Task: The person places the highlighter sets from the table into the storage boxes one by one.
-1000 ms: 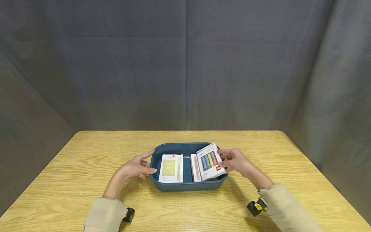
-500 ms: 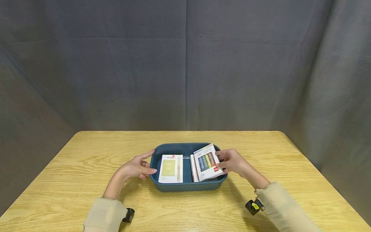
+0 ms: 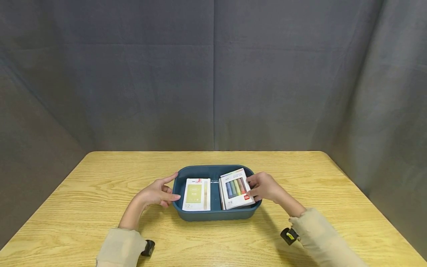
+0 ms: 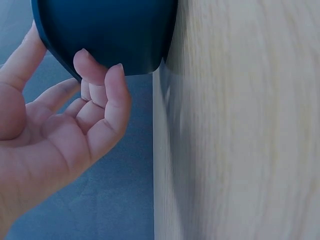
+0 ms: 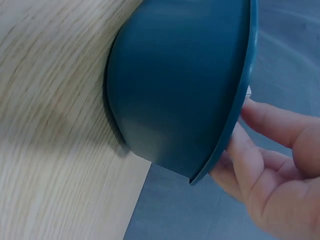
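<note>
A dark blue plastic bin (image 3: pixel 217 215) with a divider stands on the table. My left hand (image 3: pixel 155 193) holds its left end, thumb over the rim; in the left wrist view curled fingers (image 4: pixel 117 100) lie against the outer wall. Between thumb and fingers, my right hand (image 3: pixel 265 187) pinches the right edge of a white windowed box of thick coloured sticks (image 3: pixel 237 188). That box is slightly tilted in the right compartment, covering another white box beneath. In the right wrist view the bin wall (image 5: pixel 175 75) hides nearly all of it. A white-and-green box (image 3: pixel 197 194) lies in the left compartment.
The wooden table (image 3: pixel 213 244) extends around the bin on all sides. A grey curtain (image 3: pixel 213 92) hangs behind the table and along both sides. Small black devices are strapped at both wrists, below the sleeves (image 3: pixel 121 244).
My right hand has moved left and lowered the windowed box further over the box beneath, turning it straighter and flatter. My left hand has stayed on the bin's left end.
</note>
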Motion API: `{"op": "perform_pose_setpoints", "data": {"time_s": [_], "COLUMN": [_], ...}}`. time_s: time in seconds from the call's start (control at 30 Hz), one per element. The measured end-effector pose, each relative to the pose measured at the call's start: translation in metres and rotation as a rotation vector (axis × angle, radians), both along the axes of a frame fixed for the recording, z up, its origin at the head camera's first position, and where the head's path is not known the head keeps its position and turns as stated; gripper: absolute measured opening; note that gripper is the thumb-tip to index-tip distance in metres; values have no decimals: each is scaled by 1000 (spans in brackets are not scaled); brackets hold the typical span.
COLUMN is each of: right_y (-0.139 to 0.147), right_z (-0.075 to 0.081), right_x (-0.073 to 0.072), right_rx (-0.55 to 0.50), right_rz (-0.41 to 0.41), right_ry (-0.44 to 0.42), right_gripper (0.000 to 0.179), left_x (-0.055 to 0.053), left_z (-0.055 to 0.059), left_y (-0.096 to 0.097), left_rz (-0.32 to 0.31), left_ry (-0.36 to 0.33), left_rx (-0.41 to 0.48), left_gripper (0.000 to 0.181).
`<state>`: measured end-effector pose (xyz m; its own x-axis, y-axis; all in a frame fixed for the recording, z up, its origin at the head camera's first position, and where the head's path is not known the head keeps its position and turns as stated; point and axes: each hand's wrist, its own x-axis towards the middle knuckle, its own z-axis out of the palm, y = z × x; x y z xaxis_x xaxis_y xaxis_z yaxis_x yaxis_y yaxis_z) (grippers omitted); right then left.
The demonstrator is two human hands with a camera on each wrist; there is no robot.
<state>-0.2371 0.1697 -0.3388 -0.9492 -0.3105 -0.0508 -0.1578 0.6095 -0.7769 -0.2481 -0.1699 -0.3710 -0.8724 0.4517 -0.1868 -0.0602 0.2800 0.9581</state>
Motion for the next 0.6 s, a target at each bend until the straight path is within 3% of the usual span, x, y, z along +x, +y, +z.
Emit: {"op": "perform_pose_setpoints", "data": {"time_s": [0.27, 0.43, 0.6], "right_y": [-5, -10, -15], "right_z": [4, 5, 6], "right_x": [0, -2, -1], "right_rx": [164, 233, 420], "right_rz": [66, 107, 134], "right_ry": [88, 131, 224], "right_gripper": [10, 12, 13], "left_x": [0, 0, 1], "left_z": [0, 1, 1], "left_y": [-1, -2, -2], "left_rz": [-2, -3, -1], "left_ry": [9, 19, 19], "left_rx": [-1, -8, -11], "left_gripper": [84, 87, 87]}}
